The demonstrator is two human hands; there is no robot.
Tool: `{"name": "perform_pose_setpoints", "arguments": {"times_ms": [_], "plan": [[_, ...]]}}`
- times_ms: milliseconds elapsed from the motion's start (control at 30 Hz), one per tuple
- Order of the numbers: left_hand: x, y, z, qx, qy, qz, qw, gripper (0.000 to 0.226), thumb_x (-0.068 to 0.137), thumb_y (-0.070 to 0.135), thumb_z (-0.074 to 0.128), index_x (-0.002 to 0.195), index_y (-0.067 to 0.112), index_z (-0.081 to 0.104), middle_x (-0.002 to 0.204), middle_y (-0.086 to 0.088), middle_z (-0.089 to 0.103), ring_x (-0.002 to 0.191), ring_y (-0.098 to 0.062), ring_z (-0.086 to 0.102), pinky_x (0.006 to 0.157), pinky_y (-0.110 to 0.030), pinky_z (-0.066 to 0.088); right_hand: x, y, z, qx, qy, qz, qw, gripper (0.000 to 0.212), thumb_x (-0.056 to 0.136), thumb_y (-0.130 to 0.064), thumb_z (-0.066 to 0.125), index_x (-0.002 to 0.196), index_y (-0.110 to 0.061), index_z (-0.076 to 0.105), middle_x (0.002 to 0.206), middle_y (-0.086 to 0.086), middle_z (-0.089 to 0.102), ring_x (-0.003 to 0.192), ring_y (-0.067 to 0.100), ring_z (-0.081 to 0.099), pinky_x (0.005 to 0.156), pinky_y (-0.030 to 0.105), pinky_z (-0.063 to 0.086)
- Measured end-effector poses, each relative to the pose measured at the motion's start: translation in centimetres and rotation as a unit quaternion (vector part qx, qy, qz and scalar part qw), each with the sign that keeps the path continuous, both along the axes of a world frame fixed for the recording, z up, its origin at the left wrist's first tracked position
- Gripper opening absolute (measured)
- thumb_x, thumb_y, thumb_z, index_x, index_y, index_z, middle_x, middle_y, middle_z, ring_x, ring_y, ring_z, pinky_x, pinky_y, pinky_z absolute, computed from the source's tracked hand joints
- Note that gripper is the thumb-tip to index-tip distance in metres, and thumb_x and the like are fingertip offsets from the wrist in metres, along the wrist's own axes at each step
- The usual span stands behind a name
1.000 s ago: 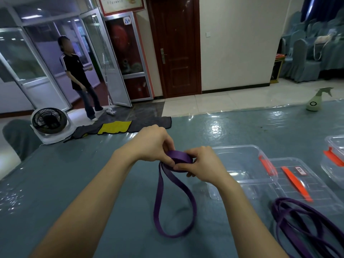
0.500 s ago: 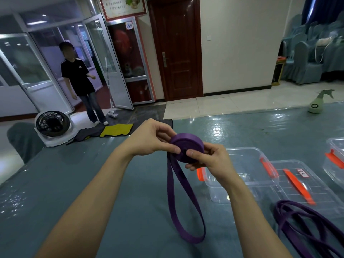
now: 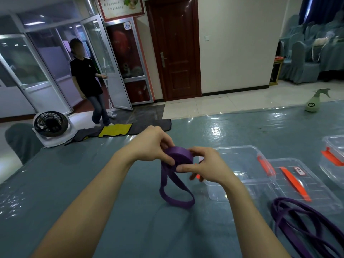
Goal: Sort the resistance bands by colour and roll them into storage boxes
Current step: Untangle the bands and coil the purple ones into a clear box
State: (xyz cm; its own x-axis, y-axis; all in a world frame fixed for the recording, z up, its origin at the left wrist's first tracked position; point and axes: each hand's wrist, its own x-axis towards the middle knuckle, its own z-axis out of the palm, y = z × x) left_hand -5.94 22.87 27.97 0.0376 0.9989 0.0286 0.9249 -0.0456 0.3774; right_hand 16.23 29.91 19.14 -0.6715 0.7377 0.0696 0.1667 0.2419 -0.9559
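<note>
Above the desk (image 3: 74, 183), the left hand (image 3: 152, 144) and the right hand (image 3: 206, 166) both hold a purple band (image 3: 179, 157) that is partly wound into a flat roll. Each grip pinches the roll's rim between thumb and fingertips. The band's unrolled loop hangs down, its end resting on the desk. A clear storage box (image 3: 242, 161) stands open just right of the right hand, its lid (image 3: 301, 183) beside it. A heap of purple bands (image 3: 297, 220) lies at the lid's near edge.
</note>
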Motion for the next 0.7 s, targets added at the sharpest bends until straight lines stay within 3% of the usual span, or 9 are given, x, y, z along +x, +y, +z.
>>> {"name": "perform_pose_setpoints", "arguments": {"times_ms": [67,167,233,333,467,600,700], "plan": [[1.4,0.2,0.1,0.006,0.173,-0.022,0.985,0.037,0.066,0.051,0.098,0.095,0.032,0.085,0.079,0.017,0.078,0.078,-0.003,0.073,0.074,-0.036,0.064,-0.6,-0.1,0.0,0.069,-0.077,0.005,0.995,0.048,0.068,-0.051,0.099,0.110,-0.039,0.078,0.101,-0.015,0.080,0.056,0.019,0.077,0.048,0.027,0.052],[2.5,0.5,-0.1,0.009,0.253,-0.043,0.967,0.040,0.066,0.057,0.095,0.096,0.033,0.084,0.078,0.017,0.074,0.078,-0.005,0.068,0.068,-0.034,0.060,-1.4,-0.2,-0.4,0.113,-0.090,0.013,0.989,0.027,0.077,-0.046,0.096,0.094,-0.031,0.081,0.081,-0.005,0.080,0.055,0.016,0.076,0.051,0.034,0.059],[2.1,0.5,-0.1,0.009,0.217,-0.038,0.975,0.040,0.067,0.055,0.096,0.099,0.033,0.084,0.082,0.017,0.077,0.081,-0.003,0.070,0.074,-0.037,0.063,-1.2,-0.1,-0.5,0.104,-0.064,-0.001,0.993,0.023,0.077,-0.042,0.096,0.092,-0.030,0.083,0.076,-0.003,0.080,0.054,0.018,0.076,0.056,0.041,0.065],[0.5,0.3,-0.1,-0.023,0.045,-0.031,0.998,0.040,0.069,0.041,0.101,0.103,0.031,0.085,0.090,0.016,0.082,0.087,0.001,0.077,0.085,-0.032,0.066,-0.4,0.2,-0.6,0.059,0.008,-0.017,0.998,0.022,0.076,-0.037,0.098,0.092,-0.030,0.086,0.074,0.001,0.080,0.054,0.025,0.076,0.056,0.041,0.065],[-1.3,-0.1,-0.7,-0.040,-0.158,-0.015,0.986,0.038,0.076,0.025,0.101,0.110,0.026,0.086,0.101,0.008,0.085,0.097,-0.010,0.082,0.093,-0.034,0.067,0.2,0.6,-0.5,-0.008,0.106,-0.034,0.994,0.019,0.076,-0.026,0.098,0.092,-0.023,0.087,0.078,0.011,0.080,0.055,0.033,0.075,0.052,0.035,0.059],[-1.2,0.1,-0.9,-0.023,-0.161,-0.008,0.987,0.031,0.076,0.023,0.101,0.104,0.025,0.087,0.096,0.007,0.086,0.093,-0.011,0.083,0.089,-0.034,0.068,0.1,0.7,-1.0,-0.044,0.126,-0.006,0.991,0.019,0.080,-0.022,0.096,0.095,-0.024,0.086,0.088,0.009,0.082,0.058,0.032,0.075,0.052,0.033,0.059],[-0.4,0.3,-0.7,-0.030,-0.066,-0.017,0.997,0.029,0.076,0.027,0.100,0.102,0.026,0.087,0.089,0.013,0.084,0.085,-0.004,0.081,0.084,-0.033,0.068,-0.4,0.6,-1.1,0.000,0.032,0.007,0.999,0.038,0.073,-0.038,0.100,0.104,-0.029,0.080,0.098,-0.004,0.081,0.058,0.029,0.077,0.050,0.034,0.057]]}}
